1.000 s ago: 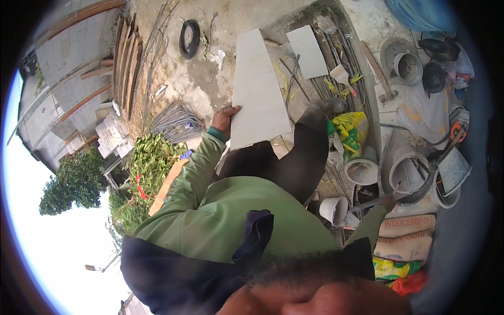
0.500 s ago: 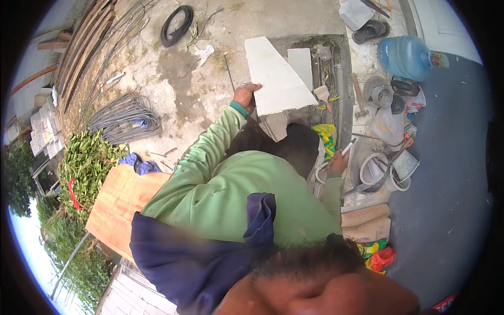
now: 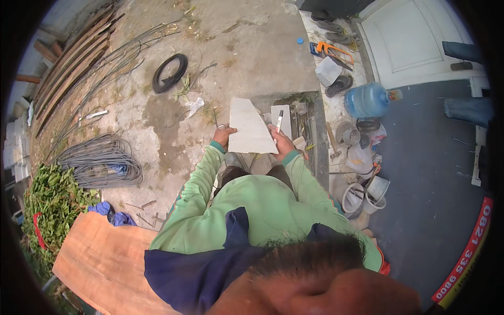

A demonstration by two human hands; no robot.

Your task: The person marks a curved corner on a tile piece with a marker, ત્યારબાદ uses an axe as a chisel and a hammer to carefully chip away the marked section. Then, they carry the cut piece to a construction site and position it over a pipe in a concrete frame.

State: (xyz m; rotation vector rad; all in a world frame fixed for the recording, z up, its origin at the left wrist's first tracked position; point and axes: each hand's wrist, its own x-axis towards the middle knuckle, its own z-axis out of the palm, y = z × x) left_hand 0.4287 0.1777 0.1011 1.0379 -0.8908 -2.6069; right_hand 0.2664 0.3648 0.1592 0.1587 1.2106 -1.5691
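Observation:
A cut piece of pale tile (image 3: 251, 128), with a slanted right edge, is held up in front of me between both hands. My left hand (image 3: 224, 136) grips its left edge, thumb on top. At the lower right edge is my right hand (image 3: 282, 140), which holds a white marker (image 3: 279, 121) with a dark end pointing away from me. Those right fingers also seem to touch the tile's edge; what lies under it is hidden. Behind the right hand, a second pale tile piece (image 3: 283, 111) lies over a trench in the ground.
To the right stand buckets (image 3: 352, 197), a hammer (image 3: 332, 137), a blue water jug (image 3: 367, 100) and an orange hacksaw (image 3: 334, 51). On the left lie coiled grey cable (image 3: 100, 163), a black hose coil (image 3: 170, 73), a wooden board (image 3: 107, 262) and long timber planks (image 3: 76, 68).
My right hand has come from the buckets at the right to the tile's right edge, bringing the marker. The tile has turned more upright and moved nearer. My view has shifted.

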